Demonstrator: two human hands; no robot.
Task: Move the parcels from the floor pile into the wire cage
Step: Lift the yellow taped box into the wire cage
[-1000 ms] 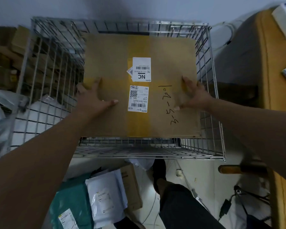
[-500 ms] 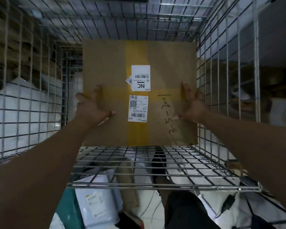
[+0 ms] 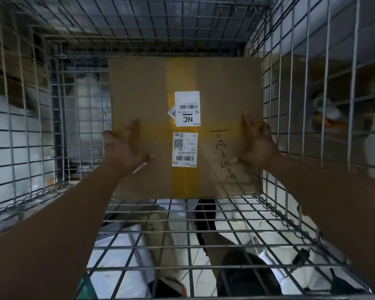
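Brown cardboard box point(image 3: 221, 87), yellow tape cross, white labels; silver-grey wire cage point(image 3: 160, 33)

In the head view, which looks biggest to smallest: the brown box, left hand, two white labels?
1. Brown box.
2. Left hand, though it sits nearer the camera.
3. Upper label and lower label: about alike, so unranked.

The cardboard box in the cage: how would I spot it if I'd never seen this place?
Look down into the wire cage. Close to its right wall is a brown cardboard box. Unlike the white parcels beyond the mesh, it bears crossed yellow tape, two white labels and black handwriting.
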